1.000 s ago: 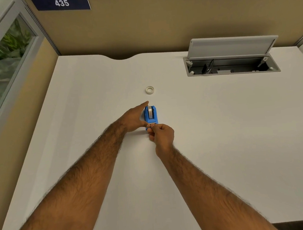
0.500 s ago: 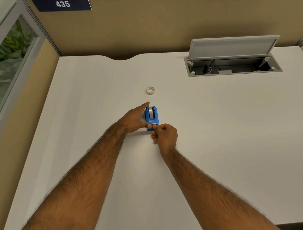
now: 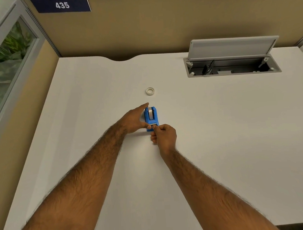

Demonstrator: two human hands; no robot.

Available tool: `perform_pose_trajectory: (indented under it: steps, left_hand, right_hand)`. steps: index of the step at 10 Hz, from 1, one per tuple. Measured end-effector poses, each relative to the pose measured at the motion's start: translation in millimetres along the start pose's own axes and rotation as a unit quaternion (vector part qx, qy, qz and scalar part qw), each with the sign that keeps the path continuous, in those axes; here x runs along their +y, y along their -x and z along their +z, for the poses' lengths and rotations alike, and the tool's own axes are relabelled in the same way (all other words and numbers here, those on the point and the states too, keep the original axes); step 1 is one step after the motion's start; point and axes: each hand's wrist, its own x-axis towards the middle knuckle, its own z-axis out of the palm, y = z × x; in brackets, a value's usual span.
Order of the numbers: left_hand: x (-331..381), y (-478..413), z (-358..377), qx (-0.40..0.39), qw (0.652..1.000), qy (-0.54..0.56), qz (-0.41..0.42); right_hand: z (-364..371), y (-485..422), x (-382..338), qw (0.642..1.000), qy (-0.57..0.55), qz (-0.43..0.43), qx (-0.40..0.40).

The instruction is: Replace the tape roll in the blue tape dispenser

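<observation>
The blue tape dispenser (image 3: 151,121) stands on the white desk (image 3: 219,128) with a tape roll (image 3: 150,112) seated in it. My left hand (image 3: 134,120) lies along its left side, fingers straight against it and the thumb tip at its near corner. My right hand (image 3: 164,134) is just in front of it, thumb and forefinger pinching the tape end at the cutter. A second, loose tape roll (image 3: 150,91) lies flat on the desk a little beyond the dispenser, touched by neither hand.
An open cable hatch (image 3: 233,67) with its lid raised is set into the desk at the back right. Tan partition walls close off the back and left, with a glass panel (image 3: 4,67) at the far left.
My right hand has edged slightly right and toward me at the cutter. The left hand and the dispenser have stayed put.
</observation>
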Motion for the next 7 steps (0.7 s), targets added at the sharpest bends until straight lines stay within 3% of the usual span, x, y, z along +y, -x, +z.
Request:
perform_pose_trajectory:
  steps: [6, 7]
  left_hand:
    - [-19.9, 1.8, -3.0, 0.003, 0.999, 0.018, -0.028]
    - [-27.2, 8.6, -8.0, 0.065, 0.997, 0.012, -0.036]
  right_hand:
    - [-22.0, -4.5, 0.7, 1.0, 0.027, -0.015, -0.003]
    - [-40.1, -10.3, -10.6, 0.988, 0.138, -0.051, 0.035]
